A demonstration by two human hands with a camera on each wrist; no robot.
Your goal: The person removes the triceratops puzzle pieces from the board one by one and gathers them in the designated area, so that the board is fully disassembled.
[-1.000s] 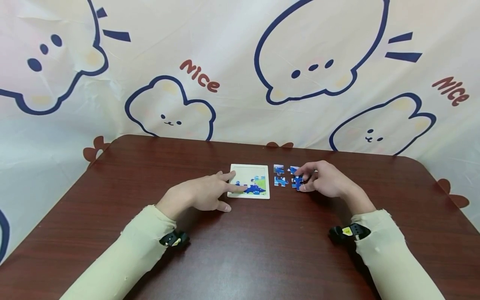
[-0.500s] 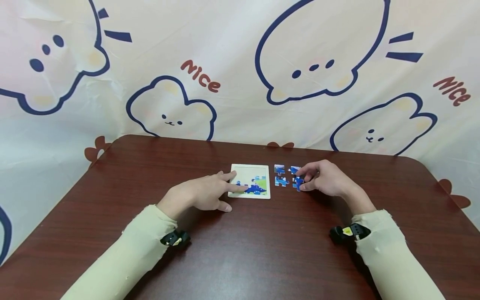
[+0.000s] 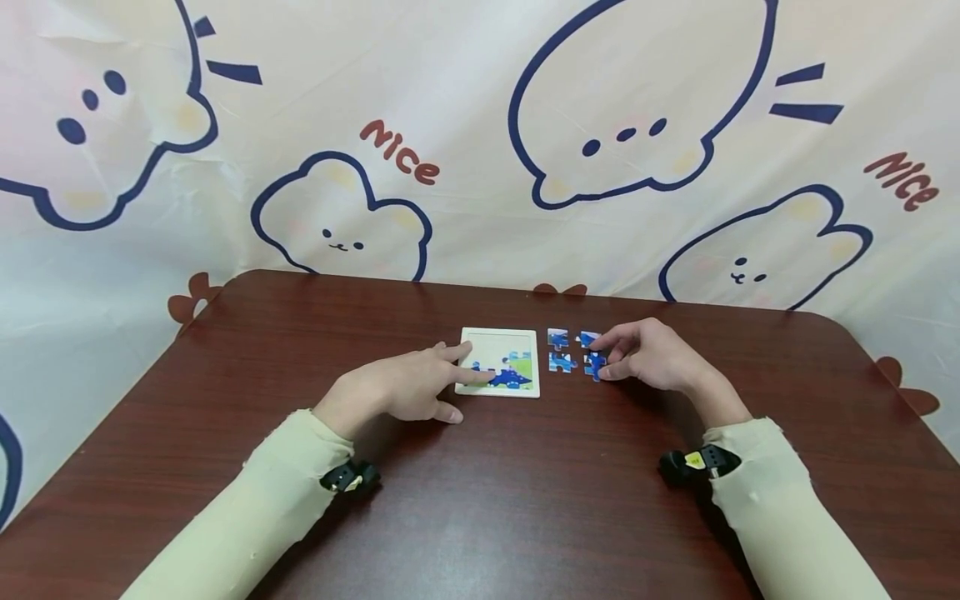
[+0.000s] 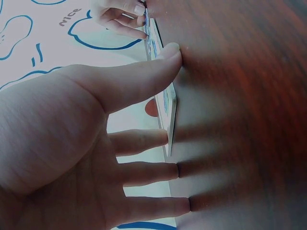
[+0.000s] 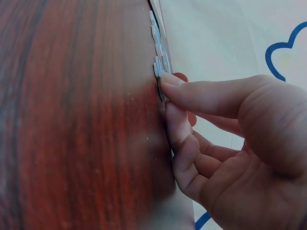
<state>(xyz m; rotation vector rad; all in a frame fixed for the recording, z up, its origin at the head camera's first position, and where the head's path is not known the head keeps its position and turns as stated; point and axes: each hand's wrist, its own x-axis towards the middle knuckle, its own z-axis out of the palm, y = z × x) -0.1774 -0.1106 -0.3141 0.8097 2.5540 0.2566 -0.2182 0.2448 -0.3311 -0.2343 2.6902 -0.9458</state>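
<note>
A square white tray (image 3: 491, 340) holds part of a puzzle with a blue dinosaur on green along its lower side. My left hand (image 3: 408, 387) has its fingers spread, the index fingertip resting on the puzzle; the left wrist view shows the straight fingers of the left hand (image 4: 57, 139) beside the tray's edge (image 4: 172, 105). To the tray's right, my right hand (image 3: 652, 357) pinches a dark blue puzzle piece (image 3: 595, 365) at the table surface between thumb and finger. From the right wrist camera, the thumb of the right hand (image 5: 254, 139) touches the piece (image 5: 158, 68).
Loose pieces lie between tray and right hand: one at upper left (image 3: 557, 337), one below it (image 3: 560, 362), and one by the right fingertips (image 3: 587, 338). The brown table (image 3: 480, 508) ends at a patterned cloth backdrop (image 3: 480, 233).
The right hand's fingers have drawn slightly closer together around the dark blue piece. The left hand and the tray keep their places.
</note>
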